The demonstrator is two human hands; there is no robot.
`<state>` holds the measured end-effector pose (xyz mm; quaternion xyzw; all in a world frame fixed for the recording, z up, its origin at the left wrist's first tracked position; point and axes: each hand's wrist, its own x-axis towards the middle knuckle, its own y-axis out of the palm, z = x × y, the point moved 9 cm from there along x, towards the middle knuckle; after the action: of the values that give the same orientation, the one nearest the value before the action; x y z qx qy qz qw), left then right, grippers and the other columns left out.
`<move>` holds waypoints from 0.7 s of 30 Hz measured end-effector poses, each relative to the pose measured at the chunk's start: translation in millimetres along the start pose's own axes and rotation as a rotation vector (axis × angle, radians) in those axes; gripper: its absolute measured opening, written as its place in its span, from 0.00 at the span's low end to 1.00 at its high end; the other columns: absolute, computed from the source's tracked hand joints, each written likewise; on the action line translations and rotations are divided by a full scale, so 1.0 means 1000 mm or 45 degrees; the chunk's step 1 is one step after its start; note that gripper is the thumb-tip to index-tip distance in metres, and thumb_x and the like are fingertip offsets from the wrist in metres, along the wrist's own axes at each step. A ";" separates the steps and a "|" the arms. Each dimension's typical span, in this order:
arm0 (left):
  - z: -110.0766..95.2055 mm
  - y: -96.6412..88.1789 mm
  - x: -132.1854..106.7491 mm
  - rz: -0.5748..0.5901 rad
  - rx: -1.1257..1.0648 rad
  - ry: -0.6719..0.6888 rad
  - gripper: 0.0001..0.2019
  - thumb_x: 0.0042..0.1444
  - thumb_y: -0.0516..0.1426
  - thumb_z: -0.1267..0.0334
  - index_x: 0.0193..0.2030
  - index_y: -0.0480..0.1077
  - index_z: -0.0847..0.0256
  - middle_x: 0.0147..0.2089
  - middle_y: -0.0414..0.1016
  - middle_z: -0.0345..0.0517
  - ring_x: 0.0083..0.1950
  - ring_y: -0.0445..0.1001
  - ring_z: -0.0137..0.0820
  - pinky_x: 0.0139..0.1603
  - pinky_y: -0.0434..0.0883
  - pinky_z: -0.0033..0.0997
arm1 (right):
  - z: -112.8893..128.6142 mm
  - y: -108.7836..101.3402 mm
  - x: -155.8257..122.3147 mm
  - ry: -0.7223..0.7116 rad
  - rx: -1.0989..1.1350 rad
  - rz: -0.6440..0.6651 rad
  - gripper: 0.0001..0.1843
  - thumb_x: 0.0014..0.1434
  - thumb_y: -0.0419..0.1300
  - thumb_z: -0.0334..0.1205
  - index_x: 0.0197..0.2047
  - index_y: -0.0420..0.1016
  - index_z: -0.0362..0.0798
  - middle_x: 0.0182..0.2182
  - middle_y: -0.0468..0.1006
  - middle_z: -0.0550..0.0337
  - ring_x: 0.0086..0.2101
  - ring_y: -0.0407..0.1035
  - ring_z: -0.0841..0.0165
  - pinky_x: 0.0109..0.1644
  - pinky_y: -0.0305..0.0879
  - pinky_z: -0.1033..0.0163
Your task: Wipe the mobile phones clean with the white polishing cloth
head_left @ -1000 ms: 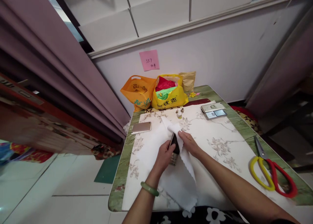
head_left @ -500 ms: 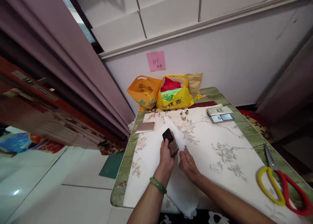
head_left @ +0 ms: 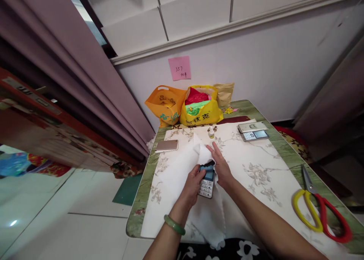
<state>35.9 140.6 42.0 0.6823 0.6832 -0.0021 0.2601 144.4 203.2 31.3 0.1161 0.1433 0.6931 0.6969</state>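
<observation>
Wrapped round the left side of a keypad mobile phone point(head_left: 206, 185), my left hand point(head_left: 193, 184) has its thumb on the screen edge. A green bangle circles that wrist. My right hand point(head_left: 222, 164) is at the phone's upper right, pinching a white cloth point(head_left: 203, 152) that covers the phone's top end. More of the cloth hangs beneath the phone toward my lap. Some of the right fingers are hidden behind the cloth.
A flat smartphone point(head_left: 167, 145) lies at the table's left, two phones point(head_left: 255, 135) at the right. A small bottle point(head_left: 211, 132) stands behind my hands. Scissors point(head_left: 312, 188) lie at right front. An orange bag point(head_left: 167, 104), a yellow bag point(head_left: 201, 116) and a brown pouch point(head_left: 225, 94) line the back.
The phone has turned upright in my left hand, showing its keypad and a lit-looking screen. My right hand has moved up and brought the cloth over the phone's top end.
</observation>
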 end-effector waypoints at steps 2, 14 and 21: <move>-0.005 0.005 0.002 0.049 0.034 0.039 0.20 0.48 0.65 0.55 0.46 0.73 0.62 0.40 0.78 0.45 0.39 0.74 0.30 0.42 0.67 0.27 | -0.002 -0.001 0.001 0.088 0.112 -0.052 0.40 0.60 0.54 0.56 0.71 0.45 0.58 0.65 0.60 0.56 0.52 0.70 0.59 0.53 0.70 0.50; -0.025 -0.019 0.030 -0.307 0.288 0.278 0.13 0.48 0.62 0.54 0.32 0.68 0.62 0.28 0.69 0.38 0.28 0.67 0.27 0.31 0.64 0.27 | -0.028 0.014 -0.021 0.353 0.007 -0.104 0.30 0.61 0.50 0.59 0.55 0.71 0.44 0.52 0.76 0.50 0.51 0.71 0.57 0.54 0.68 0.51; -0.029 -0.039 0.032 -0.690 0.255 0.541 0.11 0.54 0.56 0.53 0.33 0.66 0.58 0.28 0.67 0.36 0.30 0.65 0.27 0.34 0.64 0.26 | -0.064 0.013 -0.040 0.085 -0.434 -0.046 0.34 0.66 0.42 0.59 0.65 0.62 0.46 0.57 0.71 0.51 0.57 0.65 0.61 0.57 0.66 0.54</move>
<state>-8.4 177.9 42.0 0.4836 0.8746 0.0039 0.0341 109.0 160.8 -22.1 -0.0294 0.0486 0.6982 0.7137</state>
